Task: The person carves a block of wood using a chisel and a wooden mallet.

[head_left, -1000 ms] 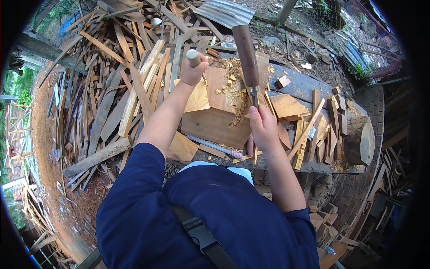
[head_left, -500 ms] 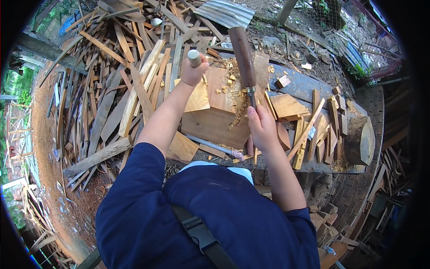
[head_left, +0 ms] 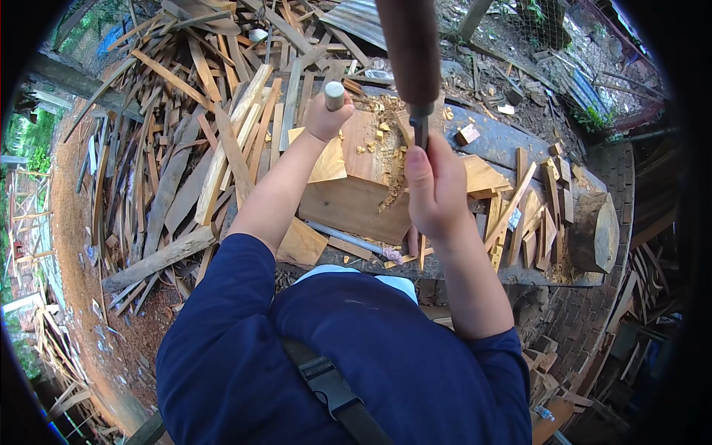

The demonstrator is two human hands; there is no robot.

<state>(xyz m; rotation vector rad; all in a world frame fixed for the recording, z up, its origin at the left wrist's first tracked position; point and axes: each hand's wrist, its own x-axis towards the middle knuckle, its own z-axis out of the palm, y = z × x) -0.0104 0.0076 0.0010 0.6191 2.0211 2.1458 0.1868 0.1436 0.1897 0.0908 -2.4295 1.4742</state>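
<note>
My left hand (head_left: 326,121) is closed around the handle of a chisel (head_left: 334,95), its pale round butt pointing up. The chisel's blade is mostly hidden beyond my fist. Below it lies a thick wooden block (head_left: 356,209), its top strewn with wood chips (head_left: 383,133). In my right hand (head_left: 437,189) is a wooden mallet (head_left: 411,52) with a dark brown cylindrical head, a metal collar and a narrow shaft. The mallet stands upright above the block's right side, apart from the chisel, and its upper end runs out of the picture.
Offcuts (head_left: 545,230) cover the bench's right side, beside a short log (head_left: 595,231). A metal rod (head_left: 348,239) with a cloth-wrapped end lies along the near edge. Long scrap boards (head_left: 170,178) are heaped at the left. Corrugated sheet (head_left: 363,22) lies at the back.
My right hand has lifted the mallet up and nearer to the camera, so its head looks larger. My left hand with the chisel has shifted slightly right.
</note>
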